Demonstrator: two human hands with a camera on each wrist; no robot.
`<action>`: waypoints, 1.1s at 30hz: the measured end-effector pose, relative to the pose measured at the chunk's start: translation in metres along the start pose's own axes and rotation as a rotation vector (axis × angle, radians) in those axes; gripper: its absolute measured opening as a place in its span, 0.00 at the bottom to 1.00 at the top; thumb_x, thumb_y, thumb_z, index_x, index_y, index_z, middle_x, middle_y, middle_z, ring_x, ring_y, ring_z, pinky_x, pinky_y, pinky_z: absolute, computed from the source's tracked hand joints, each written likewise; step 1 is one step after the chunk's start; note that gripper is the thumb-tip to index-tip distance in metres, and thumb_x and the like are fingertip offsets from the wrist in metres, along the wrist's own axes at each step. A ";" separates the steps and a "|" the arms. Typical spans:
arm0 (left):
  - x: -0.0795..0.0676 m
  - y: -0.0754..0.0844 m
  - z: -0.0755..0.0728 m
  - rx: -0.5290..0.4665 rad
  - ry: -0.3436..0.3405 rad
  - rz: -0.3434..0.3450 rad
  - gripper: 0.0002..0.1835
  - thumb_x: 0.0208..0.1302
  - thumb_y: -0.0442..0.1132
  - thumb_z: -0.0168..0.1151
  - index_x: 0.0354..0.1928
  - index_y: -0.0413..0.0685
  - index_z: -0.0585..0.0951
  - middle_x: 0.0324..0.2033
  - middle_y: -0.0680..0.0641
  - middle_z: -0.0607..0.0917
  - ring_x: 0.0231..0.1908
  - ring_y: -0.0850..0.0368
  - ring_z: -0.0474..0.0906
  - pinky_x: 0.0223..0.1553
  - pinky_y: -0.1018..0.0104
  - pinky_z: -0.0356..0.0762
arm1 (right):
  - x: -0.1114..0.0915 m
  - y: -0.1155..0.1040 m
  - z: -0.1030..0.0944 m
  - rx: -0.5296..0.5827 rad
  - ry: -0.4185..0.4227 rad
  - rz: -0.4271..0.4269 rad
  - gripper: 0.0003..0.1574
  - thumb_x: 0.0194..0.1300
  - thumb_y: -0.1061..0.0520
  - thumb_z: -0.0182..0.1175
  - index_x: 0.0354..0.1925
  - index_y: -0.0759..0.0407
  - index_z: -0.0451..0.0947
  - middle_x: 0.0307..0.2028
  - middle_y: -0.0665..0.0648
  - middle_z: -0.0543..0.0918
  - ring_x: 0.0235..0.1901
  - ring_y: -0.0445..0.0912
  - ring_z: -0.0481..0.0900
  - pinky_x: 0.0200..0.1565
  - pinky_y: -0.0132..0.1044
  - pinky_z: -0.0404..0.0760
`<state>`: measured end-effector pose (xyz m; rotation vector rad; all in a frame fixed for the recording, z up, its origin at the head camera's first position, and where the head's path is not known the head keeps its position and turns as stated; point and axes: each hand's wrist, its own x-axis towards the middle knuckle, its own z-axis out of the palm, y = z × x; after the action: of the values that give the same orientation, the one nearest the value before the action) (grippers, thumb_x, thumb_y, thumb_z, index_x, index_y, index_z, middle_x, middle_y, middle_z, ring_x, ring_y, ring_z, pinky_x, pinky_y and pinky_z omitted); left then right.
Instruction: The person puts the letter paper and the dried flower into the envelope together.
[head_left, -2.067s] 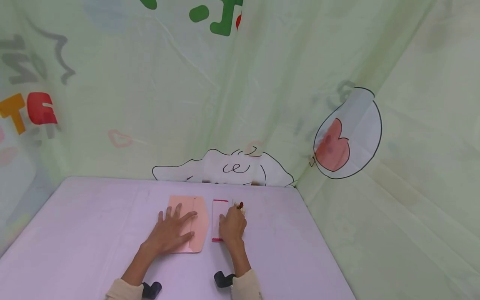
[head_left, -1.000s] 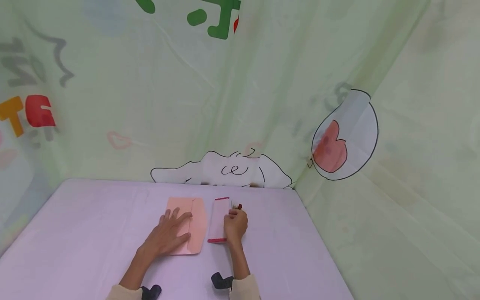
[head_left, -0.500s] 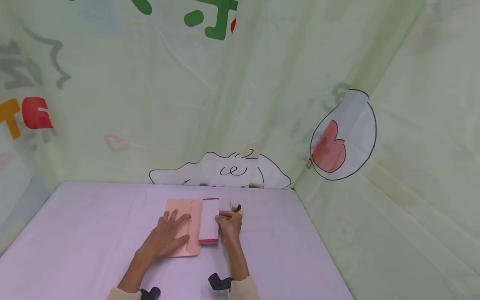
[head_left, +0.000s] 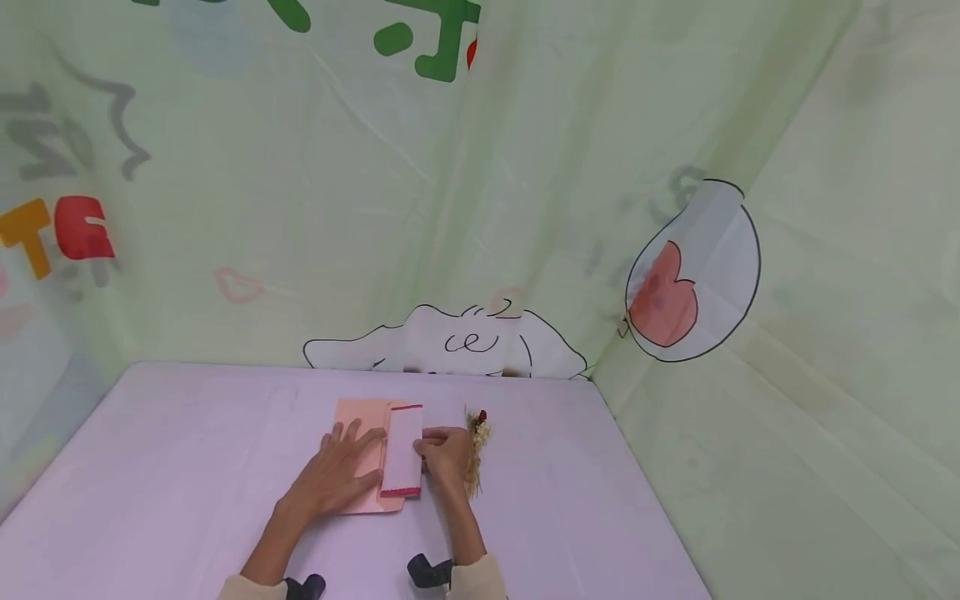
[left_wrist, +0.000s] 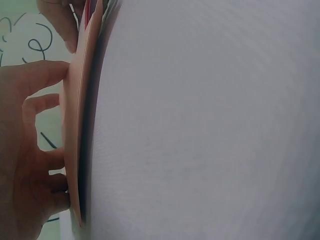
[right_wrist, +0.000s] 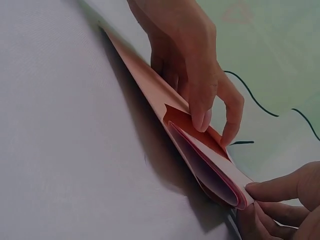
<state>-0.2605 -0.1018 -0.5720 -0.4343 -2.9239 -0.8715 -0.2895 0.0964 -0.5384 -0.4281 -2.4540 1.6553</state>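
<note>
A salmon-pink envelope (head_left: 360, 409) lies on the table with its open side to the right. My left hand (head_left: 330, 479) rests on it, fingers spread, pressing with the fingertips. My right hand (head_left: 446, 457) pinches a folded white-pink card (head_left: 403, 450) with red edges by its right side. The card overlaps the right part of the envelope. In the right wrist view, the folded card (right_wrist: 215, 165) has its far edge at the envelope's open mouth, where the orange inside shows; how deep it sits cannot be told. In the left wrist view, the envelope (left_wrist: 76, 125) stands slightly off the table.
A small dried flower bouquet (head_left: 476, 446) with a red bloom lies just right of my right hand. The table (head_left: 187, 467) has a pale lilac cover. Printed curtains (head_left: 337, 208) hang behind it and along the right side.
My right hand has picked up the card from beside the envelope and carried it left onto the envelope's open side, uncovering the bouquet. My left hand has stayed on the envelope.
</note>
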 end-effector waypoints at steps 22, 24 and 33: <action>0.001 -0.004 -0.001 -0.008 0.009 0.028 0.34 0.75 0.56 0.64 0.79 0.56 0.73 0.81 0.27 0.65 0.80 0.16 0.56 0.80 0.21 0.55 | -0.001 -0.005 0.016 -0.012 -0.051 -0.076 0.06 0.62 0.70 0.73 0.39 0.70 0.92 0.27 0.60 0.91 0.19 0.41 0.82 0.22 0.31 0.84; 0.001 -0.004 -0.001 -0.007 0.008 0.027 0.34 0.75 0.56 0.64 0.79 0.56 0.73 0.81 0.27 0.65 0.80 0.16 0.57 0.80 0.22 0.55 | 0.001 -0.003 0.019 -0.003 -0.057 -0.075 0.06 0.61 0.70 0.73 0.39 0.70 0.92 0.25 0.60 0.90 0.17 0.40 0.81 0.20 0.30 0.83; 0.002 -0.005 -0.002 -0.005 -0.002 0.018 0.35 0.75 0.57 0.62 0.80 0.56 0.72 0.82 0.28 0.65 0.81 0.18 0.56 0.81 0.23 0.55 | -0.002 -0.004 0.026 0.001 -0.096 -0.074 0.06 0.64 0.69 0.73 0.41 0.70 0.91 0.26 0.59 0.90 0.19 0.43 0.84 0.22 0.31 0.84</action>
<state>-0.2642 -0.1062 -0.5730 -0.4612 -2.9150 -0.8771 -0.2958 0.0718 -0.5446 -0.2600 -2.5036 1.6850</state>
